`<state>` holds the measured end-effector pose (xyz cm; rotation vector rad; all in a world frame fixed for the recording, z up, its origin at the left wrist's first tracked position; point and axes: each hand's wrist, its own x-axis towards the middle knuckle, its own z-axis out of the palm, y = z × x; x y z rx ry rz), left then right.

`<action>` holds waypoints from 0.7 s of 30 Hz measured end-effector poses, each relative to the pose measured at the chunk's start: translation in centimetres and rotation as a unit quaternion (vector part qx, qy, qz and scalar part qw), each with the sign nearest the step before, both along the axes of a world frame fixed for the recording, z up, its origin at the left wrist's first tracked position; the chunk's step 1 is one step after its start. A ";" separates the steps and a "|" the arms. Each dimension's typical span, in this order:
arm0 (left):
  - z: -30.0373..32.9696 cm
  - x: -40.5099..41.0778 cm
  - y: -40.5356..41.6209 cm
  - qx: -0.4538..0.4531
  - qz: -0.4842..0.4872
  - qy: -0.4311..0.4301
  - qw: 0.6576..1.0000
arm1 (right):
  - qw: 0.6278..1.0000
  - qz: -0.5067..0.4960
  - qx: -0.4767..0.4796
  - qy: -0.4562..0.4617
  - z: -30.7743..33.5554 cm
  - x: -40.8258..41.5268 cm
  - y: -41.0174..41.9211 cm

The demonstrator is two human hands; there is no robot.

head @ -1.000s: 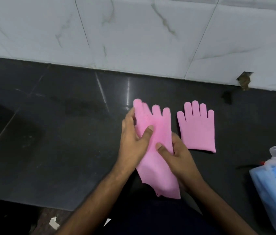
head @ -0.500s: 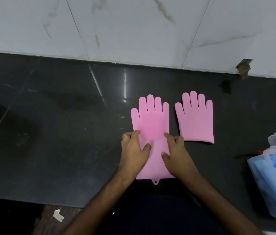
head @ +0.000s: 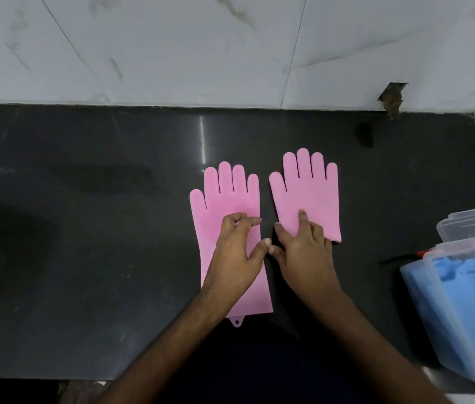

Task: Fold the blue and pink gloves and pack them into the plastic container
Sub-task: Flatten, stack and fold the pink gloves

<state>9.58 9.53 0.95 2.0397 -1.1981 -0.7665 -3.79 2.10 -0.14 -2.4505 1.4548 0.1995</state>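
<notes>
Moved off the long pink glove (head: 224, 217), the right hand (head: 303, 252) is now laid open-fingered on the shorter pink glove (head: 307, 196); the left hand (head: 236, 255) is rested, loosely curled, on the long one.

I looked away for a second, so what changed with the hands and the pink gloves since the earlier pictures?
The left pink glove, held up and bunched a second ago, now lies flat on the counter. The right hand let go of it and moved right onto the right pink glove; the left hand rests over the left one. The right glove and the plastic container with blue gloves stayed put.
</notes>
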 end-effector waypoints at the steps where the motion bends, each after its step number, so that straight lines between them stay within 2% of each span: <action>1: -0.1 0.1 -0.2 0.000 0.001 0.002 1.000 | 1.000 -0.003 0.000 -0.001 0.0 0.3 0.0; 5: -0.2 0.2 -0.8 -0.004 0.024 0.038 0.999 | 0.997 -0.029 0.008 -0.067 0.5 1.3 -0.5; 8: 0.2 0.2 -0.8 -0.024 0.040 0.064 0.997 | 0.971 -0.067 0.009 -0.230 1.8 1.2 -0.8; 10: 0.8 0.0 -0.6 -0.046 0.042 0.068 0.996 | 0.910 -0.131 0.051 -0.389 3.3 0.9 -0.8; 12: 1.8 -0.2 -0.4 -0.072 0.044 0.073 0.994 | 0.818 -0.183 0.135 -0.528 5.0 0.9 -0.6; 14: 2.9 -0.4 0.1 -0.103 0.048 0.073 0.991 | 0.727 -0.185 0.194 -0.632 6.8 0.8 -0.1; 15: 3.5 -0.4 0.3 -0.113 0.048 0.063 0.990 | 0.693 -0.172 0.207 -0.669 7.6 0.8 0.3; 18: 4.7 -0.4 1.3 -0.138 0.046 0.055 0.988 | 0.644 -0.148 0.200 -0.724 9.4 0.6 1.4; 21: 5.2 -0.3 2.6 -0.180 0.083 0.060 0.978 | 0.630 -0.126 0.196 -0.741 10.7 0.7 2.3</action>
